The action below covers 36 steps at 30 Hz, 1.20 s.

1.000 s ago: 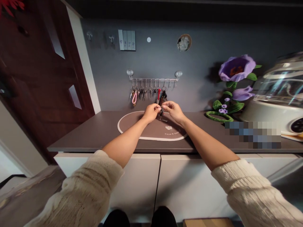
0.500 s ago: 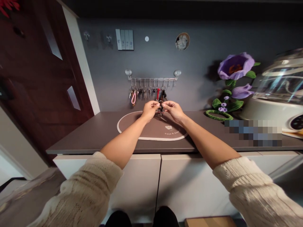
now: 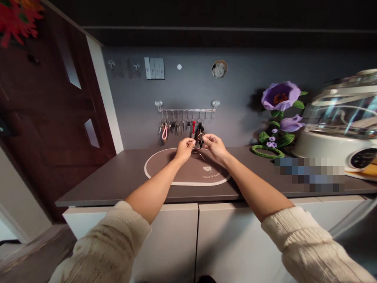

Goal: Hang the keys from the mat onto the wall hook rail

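Observation:
Over the mat, my right hand [image 3: 216, 147] pinches a metal key ring with a bunch of dark keys [image 3: 201, 143] hanging from it. My left hand [image 3: 185, 150] is just left of the bunch, thumb and fingers pressed together; whether something small sits in that pinch cannot be made out. Behind my hands, a clear hook rail [image 3: 187, 110] on the wall carries several key bunches, among them a pink loop strap [image 3: 164, 132] and a red key fob [image 3: 194, 127]. Its rightmost hooks hold nothing. Below lies a brown oval mat [image 3: 167, 169] with a pale rim.
Purple artificial flowers [image 3: 280, 96] with a green ring base stand on the right of the counter [image 3: 97, 182]. Beyond them is a white appliance with a clear cover [image 3: 330, 145]. A dark red door [image 3: 53, 129] is at the left, and a dark shelf [image 3: 206, 37] overhangs the wall.
My hands have drawn slightly apart; the ring now stays with my right fingers, while my left fingertips have come away from it. The view has tilted up a little.

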Motion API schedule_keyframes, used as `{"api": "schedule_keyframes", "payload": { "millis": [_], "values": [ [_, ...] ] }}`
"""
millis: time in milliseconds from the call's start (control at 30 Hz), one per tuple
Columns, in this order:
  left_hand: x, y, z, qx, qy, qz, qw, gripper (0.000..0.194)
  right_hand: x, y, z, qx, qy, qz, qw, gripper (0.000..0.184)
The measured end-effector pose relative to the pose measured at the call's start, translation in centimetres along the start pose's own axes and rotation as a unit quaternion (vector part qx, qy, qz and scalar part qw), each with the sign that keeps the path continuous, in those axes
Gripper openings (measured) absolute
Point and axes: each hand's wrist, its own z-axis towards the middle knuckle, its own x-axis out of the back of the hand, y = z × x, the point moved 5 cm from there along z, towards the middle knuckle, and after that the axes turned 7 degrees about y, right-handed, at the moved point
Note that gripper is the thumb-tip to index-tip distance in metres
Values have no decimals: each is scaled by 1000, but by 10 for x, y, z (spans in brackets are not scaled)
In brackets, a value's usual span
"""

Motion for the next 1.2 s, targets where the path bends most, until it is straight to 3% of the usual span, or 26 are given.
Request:
{"api": "schedule_keyframes", "payload": {
  "millis": [300, 567, 867, 1200],
  "values": [
    [-5, -5, -9, -103, -29, 204, 973, 23, 15, -2, 7, -46, 27, 71, 996, 29],
    [-7, -11, -9, -89, -34, 255, 962, 24, 26, -20, 38, -74, 73, 97, 990, 4],
    [-5, -9, -11, -77, -25, 285, 955, 25, 23, -29, 84, -99, 142, 78, 982, 17],
    [-5, -5, -12, -76, -30, 307, 948, 26, 17, -15, 98, -128, 198, 88, 968, 10]
  ]
}}
